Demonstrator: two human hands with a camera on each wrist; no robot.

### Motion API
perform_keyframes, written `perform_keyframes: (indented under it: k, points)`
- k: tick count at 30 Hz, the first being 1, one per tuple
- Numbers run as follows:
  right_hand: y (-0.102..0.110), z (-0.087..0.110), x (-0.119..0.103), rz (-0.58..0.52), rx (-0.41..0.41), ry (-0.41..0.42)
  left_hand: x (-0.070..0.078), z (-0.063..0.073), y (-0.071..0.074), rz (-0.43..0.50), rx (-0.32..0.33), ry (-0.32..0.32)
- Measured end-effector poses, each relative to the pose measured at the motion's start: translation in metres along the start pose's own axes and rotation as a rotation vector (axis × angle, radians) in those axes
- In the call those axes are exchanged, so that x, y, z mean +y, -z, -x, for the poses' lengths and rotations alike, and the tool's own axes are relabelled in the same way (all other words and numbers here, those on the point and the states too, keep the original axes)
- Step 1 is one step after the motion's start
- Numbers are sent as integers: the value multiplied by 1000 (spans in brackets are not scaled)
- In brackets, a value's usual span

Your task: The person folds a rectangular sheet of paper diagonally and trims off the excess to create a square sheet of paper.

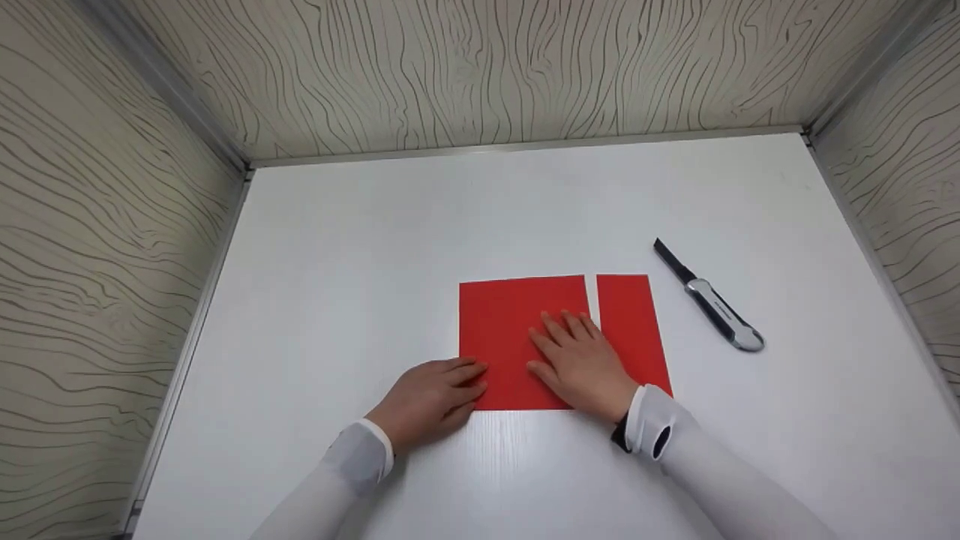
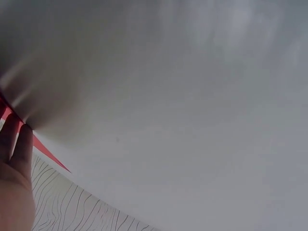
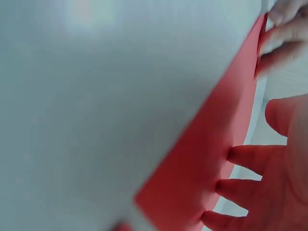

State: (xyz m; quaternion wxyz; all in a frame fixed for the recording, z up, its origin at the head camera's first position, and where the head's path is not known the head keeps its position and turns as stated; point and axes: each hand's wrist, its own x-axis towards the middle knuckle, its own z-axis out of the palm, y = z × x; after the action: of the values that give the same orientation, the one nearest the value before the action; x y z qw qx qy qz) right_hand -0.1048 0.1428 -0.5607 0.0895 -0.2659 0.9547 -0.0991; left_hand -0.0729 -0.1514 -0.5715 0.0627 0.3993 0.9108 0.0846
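Observation:
A large red sheet of paper (image 1: 502, 322) lies flat on the white table, its right edge beside a narrower red strip (image 1: 630, 322) with a thin gap between them. My right hand (image 1: 585, 367) rests on the large sheet with its fingers spread; in the right wrist view its fingertips (image 3: 233, 154) touch the red surface. At the sheet's lower left edge, the fingers of my left hand (image 1: 435, 397) touch the paper. The left wrist view catches this hand (image 2: 17, 168) only at its left border. Neither hand touches the utility knife (image 1: 724, 315), lying to the right with its dark blade out.
The white table (image 1: 337, 247) surrounds the paper on every side. Behind it stands a wood-grain patterned panel (image 1: 465, 75), and similar panels rise at left (image 1: 90, 262) and right (image 1: 900, 150). Metal edging runs along the table's rim.

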Motion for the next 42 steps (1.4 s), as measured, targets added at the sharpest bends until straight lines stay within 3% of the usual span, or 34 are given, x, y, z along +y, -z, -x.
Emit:
perform_keyframes:
  k: [12, 19, 31, 42]
  points:
    - [13, -15, 47, -7, 15, -117, -7, 1, -2, 36, 44, -35]
    - [13, -16, 52, -29, 12, -122, -13, 2, -3, 69, 25, 1]
    - [14, -20, 59, -39, 3, -110, -18, 1, -1, 29, -17, -12]
    - [13, -20, 61, -85, 36, -107, -13, -5, 3, 131, -30, 87]
